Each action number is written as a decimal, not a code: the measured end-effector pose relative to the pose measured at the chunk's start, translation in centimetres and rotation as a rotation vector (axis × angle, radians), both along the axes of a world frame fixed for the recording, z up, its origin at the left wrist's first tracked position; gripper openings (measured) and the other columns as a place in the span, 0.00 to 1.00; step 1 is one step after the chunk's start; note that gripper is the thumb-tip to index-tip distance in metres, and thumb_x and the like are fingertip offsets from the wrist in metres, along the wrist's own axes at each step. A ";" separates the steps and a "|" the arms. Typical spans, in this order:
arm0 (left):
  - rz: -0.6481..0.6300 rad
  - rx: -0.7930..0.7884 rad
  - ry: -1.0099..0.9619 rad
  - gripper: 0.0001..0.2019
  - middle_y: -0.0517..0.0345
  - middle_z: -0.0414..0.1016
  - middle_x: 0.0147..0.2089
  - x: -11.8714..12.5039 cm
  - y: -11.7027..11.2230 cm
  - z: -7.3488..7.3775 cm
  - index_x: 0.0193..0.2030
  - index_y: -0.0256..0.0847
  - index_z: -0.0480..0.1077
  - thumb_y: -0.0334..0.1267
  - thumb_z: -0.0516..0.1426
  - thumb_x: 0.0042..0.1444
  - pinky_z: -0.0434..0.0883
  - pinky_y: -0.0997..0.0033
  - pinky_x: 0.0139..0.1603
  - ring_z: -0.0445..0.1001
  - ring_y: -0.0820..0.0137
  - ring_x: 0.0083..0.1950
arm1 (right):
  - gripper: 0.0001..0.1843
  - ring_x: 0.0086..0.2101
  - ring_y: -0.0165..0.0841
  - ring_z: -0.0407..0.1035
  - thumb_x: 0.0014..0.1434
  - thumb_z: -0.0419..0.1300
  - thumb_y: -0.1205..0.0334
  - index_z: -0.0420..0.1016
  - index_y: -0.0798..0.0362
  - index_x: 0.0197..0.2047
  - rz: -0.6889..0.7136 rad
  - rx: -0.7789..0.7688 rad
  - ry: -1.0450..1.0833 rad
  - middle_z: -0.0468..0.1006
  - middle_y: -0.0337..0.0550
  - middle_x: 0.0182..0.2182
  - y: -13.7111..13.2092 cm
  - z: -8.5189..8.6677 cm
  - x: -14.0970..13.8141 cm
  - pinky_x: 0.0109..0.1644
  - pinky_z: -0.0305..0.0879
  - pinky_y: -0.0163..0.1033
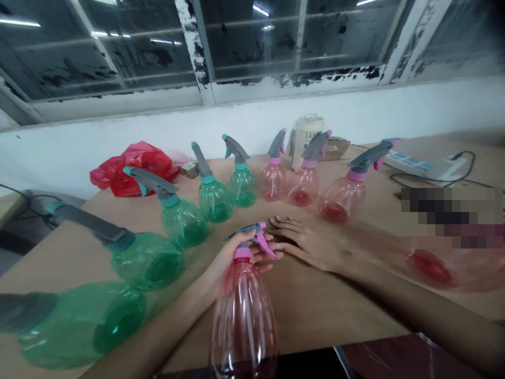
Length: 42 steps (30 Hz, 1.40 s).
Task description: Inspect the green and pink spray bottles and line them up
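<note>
In my left hand (229, 252) is a clear pink spray bottle (244, 310) with a grey and pink trigger head. My fingers wrap its neck, just under the head, and its body reaches toward me past the table's front edge. My right hand (307, 245) lies palm down on the table, fingers stretched out, its fingertips close to the pink trigger. Whether they touch it I cannot tell. Several green spray bottles (215, 202) stand in a curve on the left. Similar pink spray bottles (343, 197) curve round on the right.
A red plastic bag (134, 168) lies at the back left. By the wall are a white lidded container (305, 139) and a small cardboard box (338, 148). A white power strip (430, 166) with a dark cable sits back right. Pixelation covers part of the right side.
</note>
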<state>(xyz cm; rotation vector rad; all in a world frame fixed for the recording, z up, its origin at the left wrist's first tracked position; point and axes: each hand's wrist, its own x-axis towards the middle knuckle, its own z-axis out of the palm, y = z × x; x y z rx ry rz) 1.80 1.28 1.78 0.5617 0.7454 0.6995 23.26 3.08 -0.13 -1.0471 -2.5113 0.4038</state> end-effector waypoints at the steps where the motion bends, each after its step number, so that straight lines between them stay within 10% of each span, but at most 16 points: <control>1: 0.014 0.012 0.010 0.15 0.46 0.77 0.38 0.0 0.0 0.1 0.42 0.32 0.72 0.43 0.55 0.56 0.71 0.67 0.39 0.77 0.61 0.43 | 0.28 0.61 0.39 0.52 0.64 0.44 0.47 0.63 0.55 0.60 -0.001 -0.004 -0.008 0.62 0.50 0.60 0.0 0.0 0.0 0.65 0.48 0.50; 9: 0.176 0.155 0.117 0.09 0.59 0.70 0.22 0.4 -0.9 1.6 0.26 0.35 0.68 0.39 0.59 0.52 0.66 0.76 0.26 0.70 0.74 0.22 | 0.28 0.62 0.38 0.52 0.64 0.43 0.46 0.63 0.53 0.60 -0.020 -0.031 -0.020 0.62 0.48 0.60 -0.3 0.5 0.0 0.66 0.46 0.50; 22: 0.181 0.046 0.031 0.21 0.41 0.78 0.37 0.6 -0.1 0.8 0.39 0.30 0.73 0.47 0.48 0.60 0.71 0.61 0.47 0.77 0.57 0.43 | 0.27 0.62 0.37 0.51 0.66 0.40 0.48 0.65 0.53 0.58 0.010 -0.021 -0.021 0.60 0.47 0.61 -0.2 0.5 0.1 0.66 0.47 0.51; 42: 0.188 0.200 0.098 0.14 0.55 0.73 0.24 0.8 -1.5 1.6 0.27 0.35 0.70 0.44 0.54 0.55 0.69 0.70 0.34 0.74 0.69 0.26 | 0.27 0.62 0.38 0.52 0.65 0.42 0.48 0.65 0.53 0.59 -0.010 -0.040 -0.009 0.61 0.47 0.61 -0.2 0.8 0.1 0.66 0.47 0.50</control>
